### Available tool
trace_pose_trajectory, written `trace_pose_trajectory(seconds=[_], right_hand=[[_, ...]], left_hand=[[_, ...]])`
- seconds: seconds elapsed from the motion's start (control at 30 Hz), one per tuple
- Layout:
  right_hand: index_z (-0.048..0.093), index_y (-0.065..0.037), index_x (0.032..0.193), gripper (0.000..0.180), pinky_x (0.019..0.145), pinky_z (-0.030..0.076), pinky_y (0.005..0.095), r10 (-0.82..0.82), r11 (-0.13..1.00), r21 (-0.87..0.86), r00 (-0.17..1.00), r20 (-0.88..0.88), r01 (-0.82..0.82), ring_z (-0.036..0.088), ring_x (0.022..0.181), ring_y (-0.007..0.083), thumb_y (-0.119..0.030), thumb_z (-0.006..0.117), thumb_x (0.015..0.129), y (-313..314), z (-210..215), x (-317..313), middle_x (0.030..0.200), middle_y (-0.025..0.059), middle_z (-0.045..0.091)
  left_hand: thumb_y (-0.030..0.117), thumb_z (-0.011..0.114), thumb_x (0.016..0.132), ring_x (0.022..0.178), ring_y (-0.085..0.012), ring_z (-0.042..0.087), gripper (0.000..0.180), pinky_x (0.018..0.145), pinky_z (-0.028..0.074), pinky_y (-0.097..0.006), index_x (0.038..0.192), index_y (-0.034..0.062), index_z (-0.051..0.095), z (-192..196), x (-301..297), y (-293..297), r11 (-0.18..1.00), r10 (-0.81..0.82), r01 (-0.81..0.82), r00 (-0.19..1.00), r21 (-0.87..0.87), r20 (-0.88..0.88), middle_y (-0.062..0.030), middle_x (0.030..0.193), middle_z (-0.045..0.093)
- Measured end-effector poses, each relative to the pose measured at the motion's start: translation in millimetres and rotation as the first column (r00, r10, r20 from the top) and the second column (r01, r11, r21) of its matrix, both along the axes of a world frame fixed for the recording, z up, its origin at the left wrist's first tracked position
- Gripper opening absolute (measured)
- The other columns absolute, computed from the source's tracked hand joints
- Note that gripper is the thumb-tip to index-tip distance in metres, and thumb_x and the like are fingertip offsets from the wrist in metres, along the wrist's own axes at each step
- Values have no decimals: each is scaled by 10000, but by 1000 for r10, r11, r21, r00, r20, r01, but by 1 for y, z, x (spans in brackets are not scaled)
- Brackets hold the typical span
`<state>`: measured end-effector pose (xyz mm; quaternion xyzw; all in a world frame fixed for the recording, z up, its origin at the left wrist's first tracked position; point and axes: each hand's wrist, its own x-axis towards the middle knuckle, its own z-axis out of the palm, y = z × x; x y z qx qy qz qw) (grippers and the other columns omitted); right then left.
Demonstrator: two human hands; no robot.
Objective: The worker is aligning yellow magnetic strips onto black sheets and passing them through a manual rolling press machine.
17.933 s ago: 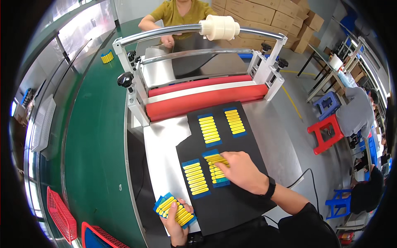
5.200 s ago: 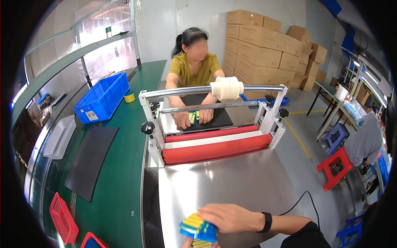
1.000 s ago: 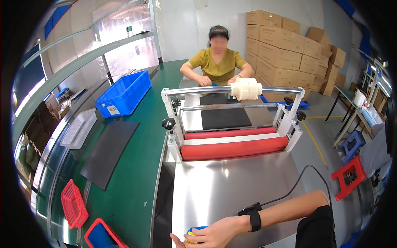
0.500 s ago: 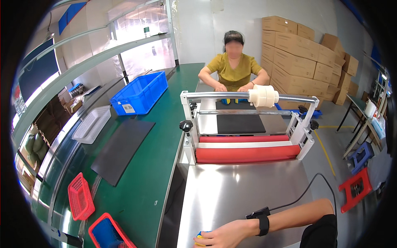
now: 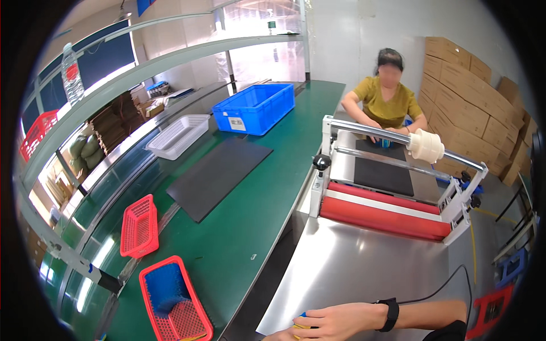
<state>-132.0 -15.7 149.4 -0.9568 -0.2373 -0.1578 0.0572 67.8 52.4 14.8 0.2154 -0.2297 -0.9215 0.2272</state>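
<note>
Yellow and blue strips [image 5: 301, 315] are at the near end of the shiny metal table [image 5: 364, 267], with the right hand's [image 5: 333, 320] fingers curled round them, maybe to stop spilling; the left hand [image 5: 278, 336] is mostly cut off, so I can't tell its grip

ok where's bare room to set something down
The metal plate is bare between the front red roller and the right hand; so is the green bench between its black mat and right edge. Crowded: bench's left, with blue crate, white basket, red baskets.
</note>
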Motion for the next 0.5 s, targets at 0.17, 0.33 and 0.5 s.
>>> trace_pose_trajectory(seconds=[0.17,0.33,0.5], right_hand=[[574,-57,1082,318,934,482,363,-191,958,170,956,-224,231,592,1098,253,-238,607,822,21,-26,-7,1145,90,615],[569,-48,1101,387,1078,418,448,-165,856,363,861,-481,367,514,1285,345,-81,700,738,66,-13,1,1286,141,582],[601,-39,1144,364,1062,437,460,-185,815,373,808,-560,444,537,1262,362,-70,714,799,74,-36,13,1310,149,589]], left_hand=[[27,739,798,986,-221,690,453,862,551,-357,1233,42,612,-26,-20,36,993,113,-108,989,55,-91,-107,1012,697],[-10,798,733,962,-183,693,519,837,559,-322,1213,50,609,-25,-29,92,989,130,-116,978,92,-164,-67,1070,679],[-20,802,686,992,-180,676,594,855,542,-316,1233,62,585,-45,-22,105,978,206,-195,958,73,-199,-63,1056,674]])
